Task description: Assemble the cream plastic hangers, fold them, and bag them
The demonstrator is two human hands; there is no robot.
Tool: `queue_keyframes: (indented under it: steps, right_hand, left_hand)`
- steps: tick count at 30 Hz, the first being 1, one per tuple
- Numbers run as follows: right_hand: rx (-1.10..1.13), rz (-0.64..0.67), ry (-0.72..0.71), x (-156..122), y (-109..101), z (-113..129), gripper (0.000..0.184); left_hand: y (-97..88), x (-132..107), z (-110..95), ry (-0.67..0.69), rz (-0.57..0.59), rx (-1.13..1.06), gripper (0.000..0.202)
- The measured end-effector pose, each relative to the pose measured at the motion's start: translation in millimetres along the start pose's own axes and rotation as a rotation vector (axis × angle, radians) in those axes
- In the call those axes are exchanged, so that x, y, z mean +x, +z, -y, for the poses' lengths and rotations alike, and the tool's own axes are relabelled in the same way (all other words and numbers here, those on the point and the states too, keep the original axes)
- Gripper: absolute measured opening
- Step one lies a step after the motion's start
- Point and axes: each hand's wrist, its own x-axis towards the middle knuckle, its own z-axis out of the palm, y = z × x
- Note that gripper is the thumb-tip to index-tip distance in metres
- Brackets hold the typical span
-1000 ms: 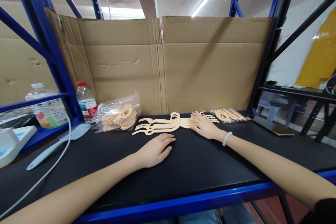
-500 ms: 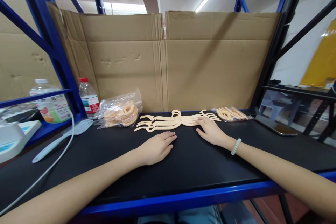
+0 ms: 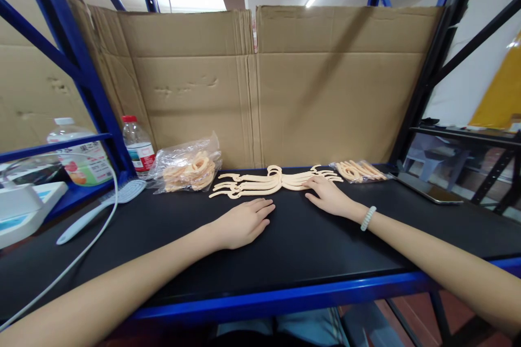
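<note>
Several cream plastic clothes hangers (image 3: 264,183) lie stacked and fanned across the black tabletop, their hooks curled at the top centre. My left hand (image 3: 245,223) rests flat on the table just in front of them, its fingers stretched out and nothing in its grasp. With fingers extended, my right hand (image 3: 328,196) lies against the right half of the hangers, the fingertips touching the front one. A pale coiled bracelet (image 3: 368,218) circles my right wrist. Behind and left is a clear plastic bag (image 3: 189,168) of cream parts; a smaller bag (image 3: 360,171) lies to the right.
Cardboard panels (image 3: 325,97) wall off the back. On the left are a red-capped bottle (image 3: 138,149), a pale blue hairbrush (image 3: 101,210), a white cable (image 3: 91,246) and a large labelled jug (image 3: 83,157). A phone-like flat device (image 3: 427,190) lies at right.
The camera view has tilted slightly downward. Both hands keep nearly the same place on the table and the hangers.
</note>
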Motion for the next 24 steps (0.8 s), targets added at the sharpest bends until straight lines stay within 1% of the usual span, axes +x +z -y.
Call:
queue_keyframes:
  steps: [5, 11, 16, 24]
  right_hand:
    - [0.007, -0.002, -0.008, 0.7, 1.3, -1.2, 0.027]
    - [0.041, -0.021, -0.03, 1.9, 5.2, -8.1, 0.022]
    - [0.074, -0.059, -0.047, 3.4, 7.4, -10.1, 0.021]
    - [0.079, -0.061, -0.052, 3.9, 8.2, -10.3, 0.021]
  left_hand:
    - [-1.5, 0.1, -1.6, -0.006, 0.033, 0.034, 0.047]
    - [-3.1, 0.2, -1.6, 0.018, 0.011, 0.051, 0.045]
    - [-5.2, -0.1, -1.7, 0.024, 0.037, 0.085, 0.045]
    - [-3.3, -0.2, 0.7, 0.026, 0.023, 0.043, 0.044]
